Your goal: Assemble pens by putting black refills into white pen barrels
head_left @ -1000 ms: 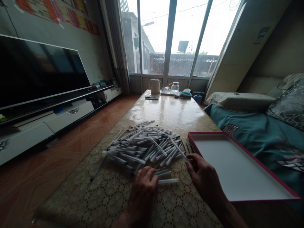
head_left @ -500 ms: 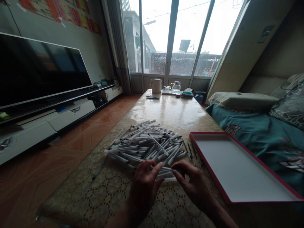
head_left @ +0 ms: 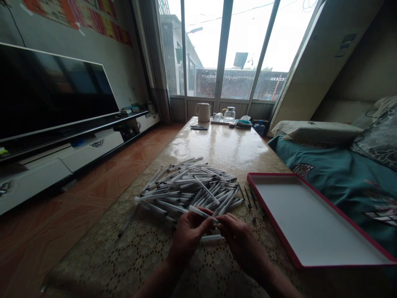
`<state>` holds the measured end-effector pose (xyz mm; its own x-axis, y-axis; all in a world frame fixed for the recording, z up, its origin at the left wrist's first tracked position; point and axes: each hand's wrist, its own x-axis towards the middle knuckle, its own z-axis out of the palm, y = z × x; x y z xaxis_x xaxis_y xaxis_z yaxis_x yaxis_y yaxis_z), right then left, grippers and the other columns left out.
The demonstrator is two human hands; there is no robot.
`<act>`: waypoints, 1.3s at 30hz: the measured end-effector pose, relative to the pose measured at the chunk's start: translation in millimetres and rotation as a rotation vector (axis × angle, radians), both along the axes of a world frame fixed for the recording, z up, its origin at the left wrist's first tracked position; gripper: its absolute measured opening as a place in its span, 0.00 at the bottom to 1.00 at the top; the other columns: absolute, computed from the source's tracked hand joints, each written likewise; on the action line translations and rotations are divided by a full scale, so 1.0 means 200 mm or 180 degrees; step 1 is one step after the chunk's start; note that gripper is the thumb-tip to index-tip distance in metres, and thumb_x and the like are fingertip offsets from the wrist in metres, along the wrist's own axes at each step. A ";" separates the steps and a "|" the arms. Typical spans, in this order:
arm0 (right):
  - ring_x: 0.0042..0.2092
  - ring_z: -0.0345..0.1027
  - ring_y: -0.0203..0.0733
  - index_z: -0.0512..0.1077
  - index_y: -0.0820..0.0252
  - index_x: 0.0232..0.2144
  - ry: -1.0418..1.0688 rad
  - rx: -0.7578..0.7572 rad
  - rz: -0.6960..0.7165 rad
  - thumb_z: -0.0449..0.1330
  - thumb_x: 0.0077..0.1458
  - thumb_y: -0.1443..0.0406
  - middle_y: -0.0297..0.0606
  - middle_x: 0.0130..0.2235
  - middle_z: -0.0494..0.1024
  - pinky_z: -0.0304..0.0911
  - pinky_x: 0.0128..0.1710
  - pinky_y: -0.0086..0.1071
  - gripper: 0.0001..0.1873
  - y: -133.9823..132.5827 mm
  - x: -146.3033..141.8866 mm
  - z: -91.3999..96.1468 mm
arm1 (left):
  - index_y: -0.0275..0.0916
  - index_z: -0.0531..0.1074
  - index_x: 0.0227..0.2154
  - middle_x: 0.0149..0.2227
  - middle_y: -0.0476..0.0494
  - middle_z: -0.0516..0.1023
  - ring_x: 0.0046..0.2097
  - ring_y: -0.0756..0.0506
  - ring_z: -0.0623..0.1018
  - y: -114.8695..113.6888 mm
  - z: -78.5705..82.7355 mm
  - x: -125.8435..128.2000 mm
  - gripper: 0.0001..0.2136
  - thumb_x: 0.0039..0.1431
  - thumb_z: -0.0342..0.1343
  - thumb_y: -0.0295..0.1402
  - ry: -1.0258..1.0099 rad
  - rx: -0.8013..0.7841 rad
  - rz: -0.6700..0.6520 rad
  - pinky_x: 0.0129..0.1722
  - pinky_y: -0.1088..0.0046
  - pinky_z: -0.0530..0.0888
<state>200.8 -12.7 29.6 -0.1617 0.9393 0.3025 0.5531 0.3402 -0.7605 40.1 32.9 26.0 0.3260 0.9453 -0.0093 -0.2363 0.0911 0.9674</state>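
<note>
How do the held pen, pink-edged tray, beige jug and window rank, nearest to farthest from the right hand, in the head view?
1. Held pen, touching the right hand.
2. Pink-edged tray, to that hand's right.
3. Beige jug, far end of the table.
4. Window, beyond the jug.

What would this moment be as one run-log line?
left hand: holding white pen | right hand: closed at pen's right end | pen pile: beyond hands, on table | red-rimmed tray: to the right
</note>
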 end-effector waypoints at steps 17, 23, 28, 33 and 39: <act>0.24 0.53 0.31 0.70 0.60 0.31 -0.0064 -0.1266 0.1056 0.44 0.64 0.56 0.28 0.22 0.61 0.51 0.22 0.23 0.20 0.00 0.14 0.05 | 0.37 0.71 0.31 0.30 0.45 0.73 0.32 0.48 0.73 0.01 -0.05 -0.06 0.10 0.62 0.48 0.35 0.1901 0.2193 -0.0460 0.33 0.75 0.67; 0.24 0.58 0.31 0.67 0.59 0.25 -0.0542 -0.0730 0.0689 0.45 0.64 0.59 0.29 0.22 0.65 0.51 0.24 0.24 0.20 -0.02 0.11 -0.03 | 0.39 0.65 0.26 0.24 0.50 0.69 0.26 0.50 0.70 0.00 -0.08 -0.07 0.12 0.64 0.44 0.35 0.2267 0.2319 -0.0494 0.27 0.75 0.62; 0.21 0.62 0.34 0.66 0.58 0.28 -0.1739 0.0242 0.0173 0.50 0.63 0.62 0.32 0.23 0.72 0.46 0.21 0.27 0.12 -0.03 0.08 -0.10 | 0.39 0.63 0.21 0.19 0.53 0.64 0.22 0.51 0.65 -0.01 -0.06 -0.04 0.15 0.63 0.45 0.38 0.2197 0.1853 -0.0345 0.24 0.76 0.59; 0.24 0.65 0.37 0.66 0.57 0.25 -0.2227 0.0888 -0.0156 0.46 0.64 0.64 0.35 0.23 0.72 0.49 0.24 0.29 0.16 -0.02 0.20 -0.07 | 0.39 0.63 0.17 0.13 0.56 0.57 0.16 0.53 0.57 0.02 -0.04 -0.07 0.20 0.59 0.47 0.47 0.1523 0.0766 0.0114 0.16 0.78 0.53; 0.26 0.66 0.36 0.68 0.56 0.31 -0.1591 0.0503 -0.0799 0.45 0.65 0.59 0.35 0.27 0.74 0.53 0.25 0.26 0.15 -0.02 0.31 -0.02 | 0.37 0.71 0.23 0.15 0.53 0.65 0.19 0.52 0.65 0.03 -0.01 -0.08 0.17 0.57 0.51 0.45 0.1534 0.1016 0.0286 0.20 0.78 0.61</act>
